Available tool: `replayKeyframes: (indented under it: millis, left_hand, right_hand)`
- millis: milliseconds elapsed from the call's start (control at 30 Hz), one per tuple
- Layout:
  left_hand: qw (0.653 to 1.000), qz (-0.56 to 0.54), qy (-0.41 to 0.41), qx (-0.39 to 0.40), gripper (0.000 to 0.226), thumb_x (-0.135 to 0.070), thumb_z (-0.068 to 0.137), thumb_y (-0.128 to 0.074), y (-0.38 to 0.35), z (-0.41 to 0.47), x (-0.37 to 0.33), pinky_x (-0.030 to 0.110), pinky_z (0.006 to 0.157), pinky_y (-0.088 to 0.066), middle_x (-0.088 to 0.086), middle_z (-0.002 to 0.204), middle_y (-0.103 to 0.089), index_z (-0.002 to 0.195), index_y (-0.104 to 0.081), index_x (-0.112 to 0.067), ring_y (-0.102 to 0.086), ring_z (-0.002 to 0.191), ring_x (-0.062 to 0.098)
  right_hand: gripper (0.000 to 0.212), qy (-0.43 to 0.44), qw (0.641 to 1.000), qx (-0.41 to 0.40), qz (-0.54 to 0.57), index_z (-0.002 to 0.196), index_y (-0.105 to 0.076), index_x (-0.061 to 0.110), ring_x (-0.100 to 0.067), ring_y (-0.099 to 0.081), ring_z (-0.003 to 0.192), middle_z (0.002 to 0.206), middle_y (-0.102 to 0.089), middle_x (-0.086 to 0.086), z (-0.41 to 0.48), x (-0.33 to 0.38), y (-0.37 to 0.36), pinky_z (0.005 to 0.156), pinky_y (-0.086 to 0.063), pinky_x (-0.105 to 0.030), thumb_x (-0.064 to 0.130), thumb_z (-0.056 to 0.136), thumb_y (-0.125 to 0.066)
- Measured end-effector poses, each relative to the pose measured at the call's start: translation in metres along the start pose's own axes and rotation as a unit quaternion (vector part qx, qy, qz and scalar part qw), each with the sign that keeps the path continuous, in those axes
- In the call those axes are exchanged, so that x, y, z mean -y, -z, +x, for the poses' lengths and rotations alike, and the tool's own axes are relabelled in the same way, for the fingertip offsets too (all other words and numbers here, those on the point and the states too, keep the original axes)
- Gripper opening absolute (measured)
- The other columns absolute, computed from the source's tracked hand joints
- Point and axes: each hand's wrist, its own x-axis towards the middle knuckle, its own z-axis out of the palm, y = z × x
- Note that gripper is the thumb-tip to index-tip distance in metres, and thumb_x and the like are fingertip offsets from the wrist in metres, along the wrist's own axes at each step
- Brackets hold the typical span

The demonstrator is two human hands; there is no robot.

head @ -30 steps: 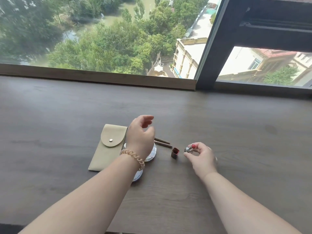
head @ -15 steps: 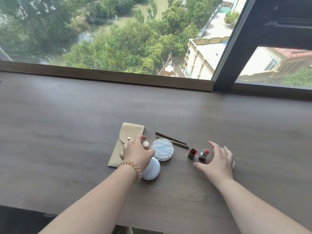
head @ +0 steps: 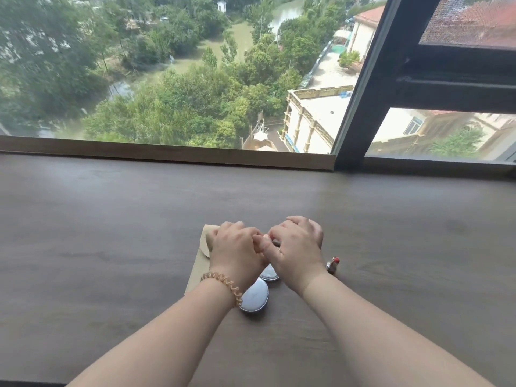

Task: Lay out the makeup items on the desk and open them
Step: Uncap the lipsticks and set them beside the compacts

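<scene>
Meeting thumb to thumb above the desk (head: 111, 247), the left hand (head: 237, 252) and right hand (head: 298, 252) are curled, knuckles up; something small and pale shows between the fingertips, but whether either hand grips it I cannot tell. A coiled amber hair tie (head: 223, 286) rings the left wrist. At 6 o'clock from the hands lies the round, glossy silver-blue compact lid (head: 255, 298), with the compact base (head: 269, 273) just beyond it, mostly hidden under the right wrist. At 9 o'clock a flat beige pouch (head: 199, 263) with a rounded flap pokes out from beneath the left hand. At 4 o'clock the uncapped lipstick (head: 333, 264) lies with its red bullet showing. The dark matte wood-grain desk is bare on both sides, running back to the window sill (head: 167, 152). No writing is legible.
</scene>
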Motion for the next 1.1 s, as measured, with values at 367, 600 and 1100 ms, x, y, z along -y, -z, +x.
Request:
replayKeyframes:
  millis: [367,600,1100]
  left_hand:
    - [0.983,-0.079,-0.142,0.086,0.044,-0.067,0.081,-0.039,0.038,0.002,0.03,0.033,0.079,-0.033,-0.012,0.061,-0.048,0.067,-0.051,-0.027,-0.047,0.073,0.013]
    - [0.92,-0.352,-0.027,0.171,0.049,-0.039,0.096,-0.045,0.077,0.015,0.021,0.023,0.052,-0.039,-0.006,0.057,-0.059,0.06,-0.068,-0.015,-0.049,0.052,0.011]
    - [0.898,-0.388,0.014,0.205,0.041,-0.039,0.095,-0.047,0.099,0.018,0.03,0.029,0.062,-0.04,-0.005,0.067,-0.065,0.069,-0.076,-0.025,-0.048,0.051,0.003]
  right_hand:
    - [0.046,-0.242,0.931,0.08,0.261,0.049,-0.055,0.014,-0.024,-0.052,0.067,0.045,-0.054,0.004,0.009,0.03,0.018,0.079,-0.039,-0.036,0.041,0.079,-0.032]
    - [0.054,-0.272,0.884,0.072,0.373,0.078,-0.066,0.0,-0.024,-0.051,0.059,0.06,-0.065,-0.013,0.024,0.061,0.032,0.077,-0.048,-0.04,0.044,0.071,-0.036]
    - [0.035,-0.142,0.916,0.064,0.369,0.084,-0.057,0.003,-0.017,-0.05,0.068,0.072,-0.054,-0.002,0.004,0.077,0.059,0.067,-0.043,-0.03,0.029,0.1,-0.039]
